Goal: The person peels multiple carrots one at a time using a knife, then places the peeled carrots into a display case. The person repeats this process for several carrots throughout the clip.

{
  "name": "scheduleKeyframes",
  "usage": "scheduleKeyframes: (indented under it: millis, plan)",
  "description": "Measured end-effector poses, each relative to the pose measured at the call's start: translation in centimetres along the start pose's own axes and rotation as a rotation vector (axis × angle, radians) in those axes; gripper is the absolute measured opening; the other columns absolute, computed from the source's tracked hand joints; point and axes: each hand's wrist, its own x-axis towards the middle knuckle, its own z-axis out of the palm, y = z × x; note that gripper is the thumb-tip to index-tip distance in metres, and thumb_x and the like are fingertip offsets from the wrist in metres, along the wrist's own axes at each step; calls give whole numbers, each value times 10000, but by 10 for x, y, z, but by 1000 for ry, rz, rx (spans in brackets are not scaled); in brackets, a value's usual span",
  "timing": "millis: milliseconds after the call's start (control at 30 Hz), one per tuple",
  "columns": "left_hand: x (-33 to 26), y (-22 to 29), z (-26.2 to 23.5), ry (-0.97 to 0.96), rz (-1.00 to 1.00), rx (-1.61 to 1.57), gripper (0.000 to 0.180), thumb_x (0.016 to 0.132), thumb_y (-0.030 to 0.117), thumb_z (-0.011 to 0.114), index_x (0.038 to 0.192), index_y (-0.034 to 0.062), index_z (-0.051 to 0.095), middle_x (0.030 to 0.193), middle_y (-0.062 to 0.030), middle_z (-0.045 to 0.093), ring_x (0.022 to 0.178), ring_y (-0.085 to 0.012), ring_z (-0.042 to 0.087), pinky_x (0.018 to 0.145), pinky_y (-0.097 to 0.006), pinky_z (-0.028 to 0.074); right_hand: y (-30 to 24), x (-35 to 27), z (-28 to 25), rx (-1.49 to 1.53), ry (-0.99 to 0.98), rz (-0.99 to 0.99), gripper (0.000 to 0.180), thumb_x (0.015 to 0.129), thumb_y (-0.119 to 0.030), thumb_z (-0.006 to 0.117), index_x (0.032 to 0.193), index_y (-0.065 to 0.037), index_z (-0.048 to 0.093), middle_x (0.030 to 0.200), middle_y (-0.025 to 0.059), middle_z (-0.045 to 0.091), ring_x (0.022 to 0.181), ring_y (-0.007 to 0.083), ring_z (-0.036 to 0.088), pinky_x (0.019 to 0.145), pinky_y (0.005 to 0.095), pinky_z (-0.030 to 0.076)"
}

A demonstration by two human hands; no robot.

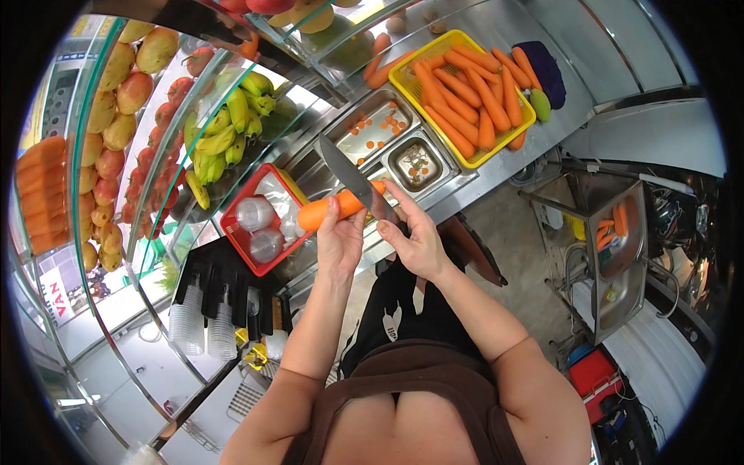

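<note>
My left hand (341, 242) is closed around the thick end of a peeled orange carrot (316, 215), which lies slantwise above the counter. A wide-bladed knife (341, 164) crosses over the carrot near its thin end, its tip pointing to the far left. My right hand (418, 236) grips the knife at its near end, the handle mostly hidden by the fingers and thumb. Its index finger reaches to the carrot's thin tip. Just beyond the blade are a steel tray (363, 149) with carrot slices and a small square steel pan (394, 161) with scraps.
A yellow basket (467, 163) heaped with whole carrots stands at the far right. To the left, a red basket (260, 265) holds clear plastic lids or cups. Glass shelves with bananas (225, 136) and other fruit rise on the left. A steel sink (624, 260) with carrots stands right.
</note>
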Motion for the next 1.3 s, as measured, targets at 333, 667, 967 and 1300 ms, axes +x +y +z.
scheduleKeyframes:
  millis: [333, 667, 967, 1300]
  plan:
    - [5, -21, -14, 8, -13, 100, 310, 900, 219, 541, 1104, 5, 451, 1110, -105, 518, 1068, -223, 524, 928, -358, 472, 22, 2, -9, 175, 72, -11, 429, 873, -166, 588, 1206, 2, 376, 652, -4, 457, 570, 43, 394, 521, 194, 334]
    - [5, -28, -16, 43, -66, 93, 314, 890, 228, 557, 1096, 14, 455, 1076, -109, 536, 1048, -236, 539, 888, -373, 498, 46, 9, -29, 366, 68, 248, 510, 900, -191, 559, 1325, -31, 327, 808, 33, 585, 553, 47, 441, 526, 191, 386]
    - [4, -24, -26, 92, -107, -50, 255, 882, 204, 568, 1039, 27, 474, 1084, -131, 551, 1034, -270, 558, 826, -369, 540, 150, 63, -58, 80, 160, 494, 467, 907, -304, 514, 1263, -13, 436, 723, 27, 575, 497, 49, 417, 424, 194, 331]
    - [-50, 61, 0, 131, 512, 109, 263, 906, 249, 531, 1083, 79, 436, 999, -86, 554, 902, -178, 573, 722, -316, 515, -31, 50, -3, -363, -172, -476, 258, 789, -81, 633, 956, -4, 452, 882, 124, 604, 684, 212, 583, 678, 315, 467]
